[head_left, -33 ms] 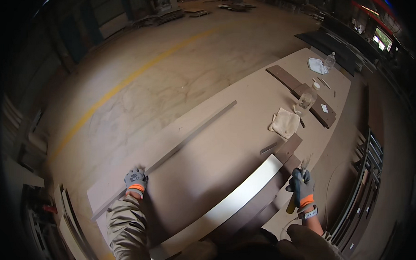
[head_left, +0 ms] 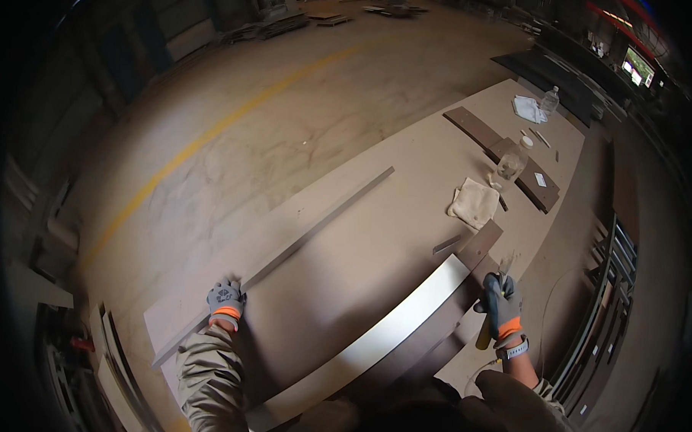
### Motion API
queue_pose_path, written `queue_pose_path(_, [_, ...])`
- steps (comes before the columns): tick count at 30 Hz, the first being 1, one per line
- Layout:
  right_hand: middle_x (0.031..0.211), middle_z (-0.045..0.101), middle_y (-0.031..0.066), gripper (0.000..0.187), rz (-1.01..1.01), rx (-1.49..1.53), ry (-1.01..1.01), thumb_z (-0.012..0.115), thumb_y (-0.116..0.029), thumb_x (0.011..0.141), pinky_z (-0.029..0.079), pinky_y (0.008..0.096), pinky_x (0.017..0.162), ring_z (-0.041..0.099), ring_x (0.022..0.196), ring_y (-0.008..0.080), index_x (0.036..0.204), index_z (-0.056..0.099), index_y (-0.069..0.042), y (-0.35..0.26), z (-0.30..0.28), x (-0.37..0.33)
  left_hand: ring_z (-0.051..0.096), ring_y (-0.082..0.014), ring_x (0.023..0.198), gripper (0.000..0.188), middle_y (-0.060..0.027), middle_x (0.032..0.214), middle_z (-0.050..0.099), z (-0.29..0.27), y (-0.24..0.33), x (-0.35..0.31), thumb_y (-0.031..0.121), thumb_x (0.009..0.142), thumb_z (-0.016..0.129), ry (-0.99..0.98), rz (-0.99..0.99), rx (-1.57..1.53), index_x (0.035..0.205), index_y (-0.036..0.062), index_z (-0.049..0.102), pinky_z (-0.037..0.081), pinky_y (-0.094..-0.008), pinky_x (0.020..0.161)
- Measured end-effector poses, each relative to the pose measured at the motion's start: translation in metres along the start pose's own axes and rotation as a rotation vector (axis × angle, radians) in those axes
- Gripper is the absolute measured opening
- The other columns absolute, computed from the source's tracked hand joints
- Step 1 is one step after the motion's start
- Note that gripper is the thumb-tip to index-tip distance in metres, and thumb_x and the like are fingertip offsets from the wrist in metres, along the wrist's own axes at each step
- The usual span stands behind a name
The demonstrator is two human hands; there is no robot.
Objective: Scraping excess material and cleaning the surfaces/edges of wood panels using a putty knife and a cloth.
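My left hand point(head_left: 226, 297), in a grey glove with an orange cuff, is closed over a long narrow brown bar point(head_left: 315, 229) that lies along the table's left side. My right hand point(head_left: 500, 307), gloved alike, is wrapped round a yellow-handled tool point(head_left: 483, 335). A thin, blurred tip points up out of that fist; its exact kind is unclear. Between my hands, closer to my body, a long strip with a bright white face point(head_left: 403, 321) runs toward me. Its near end is partly hidden by my body.
On the brown table point(head_left: 383, 232) lie a folded beige cloth point(head_left: 474, 203), a clear bottle with a white cap point(head_left: 511, 162) and dark brown boards point(head_left: 471, 129). Farther back are a white cloth point(head_left: 529, 110) and another bottle point(head_left: 549, 100). A rack of metal bars point(head_left: 598, 308) stands at right.
My right hand and the yellow-handled tool have shifted slightly up and away from me. My left hand stays in place on the bar.
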State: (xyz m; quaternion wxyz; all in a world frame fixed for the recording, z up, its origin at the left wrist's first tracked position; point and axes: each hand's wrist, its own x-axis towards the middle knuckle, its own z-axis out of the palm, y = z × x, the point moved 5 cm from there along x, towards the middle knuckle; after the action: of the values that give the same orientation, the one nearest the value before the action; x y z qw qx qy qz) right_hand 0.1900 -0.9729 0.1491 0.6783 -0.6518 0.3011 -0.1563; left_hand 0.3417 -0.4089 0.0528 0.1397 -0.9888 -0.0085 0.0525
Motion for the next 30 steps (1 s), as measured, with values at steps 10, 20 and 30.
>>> queue_pose_path(10, [0.061, 0.050, 0.0016, 0.023, -0.097, -0.220, -0.443, 0.060, -0.025, 0.084, 0.042, 0.0222, 0.042, 0.048, 0.046, 0.0099, 0.081, 0.053, -0.003, -0.084, 0.107, 0.036, 0.054, -0.0311, 0.102, 0.057, -0.0128, 0.115, 0.051, 0.037, -0.071, -0.074, 0.038, 0.068, 0.068, -0.322, -0.270, 0.008, 0.117, 0.0147, 0.050, 0.047, -0.0432, 0.081])
queue_pose_path(20, [0.075, 0.055, 0.0063, 0.032, 0.159, -0.755, -0.855, 0.058, -0.031, 0.082, 0.053, 0.0273, 0.051, 0.059, 0.053, 0.0155, 0.097, 0.050, -0.004, -0.020, 0.256, 0.097, 0.033, -0.0303, 0.126, 0.083, -0.0145, 0.134, 0.038, -0.034, 0.002, -0.047, 0.055, 0.065, 0.062, -0.109, -0.091, -0.314, 0.130, 0.0080, 0.039, 0.025, -0.0417, 0.103])
queue_pose_path(30, [0.109, 0.062, 0.0153, 0.046, -0.353, -1.615, -0.767, 0.044, -0.041, 0.085, 0.046, 0.0394, 0.087, 0.060, 0.100, 0.0303, 0.112, 0.058, -0.006, 0.042, 0.327, 0.148, 0.018, -0.0354, 0.132, 0.081, -0.0152, 0.137, 0.030, -0.011, 0.093, 0.009, 0.053, 0.079, 0.051, 0.038, -0.151, -0.390, 0.136, 0.0016, 0.025, 0.008, -0.0569, 0.105])
